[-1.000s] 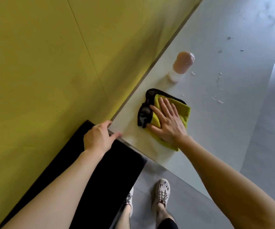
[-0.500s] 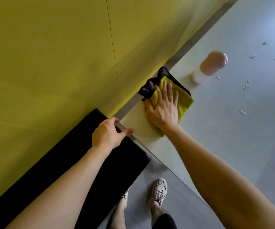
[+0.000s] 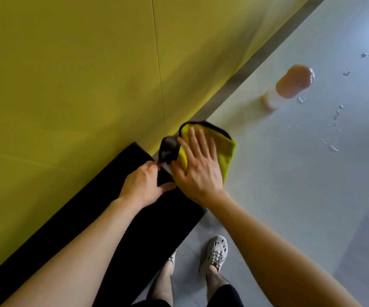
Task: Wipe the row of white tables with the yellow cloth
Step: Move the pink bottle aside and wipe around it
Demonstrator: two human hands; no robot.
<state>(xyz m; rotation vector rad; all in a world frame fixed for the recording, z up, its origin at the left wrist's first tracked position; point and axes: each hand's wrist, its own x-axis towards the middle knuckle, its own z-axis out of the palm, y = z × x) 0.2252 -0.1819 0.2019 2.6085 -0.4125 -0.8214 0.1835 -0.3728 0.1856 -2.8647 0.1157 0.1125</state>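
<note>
Back from the wall, the cloth lies at the counter corner under the right hand, fingers flat. The left hand seems curled; its grip I cannot tell.

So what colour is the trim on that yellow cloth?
Black, running round the folded yellow cloth; the head view shows it.

The white worktop fills the frame's right. A cloth lies on its corner at centre; a bottle stands upper right, droplets scattered beside it.
</note>
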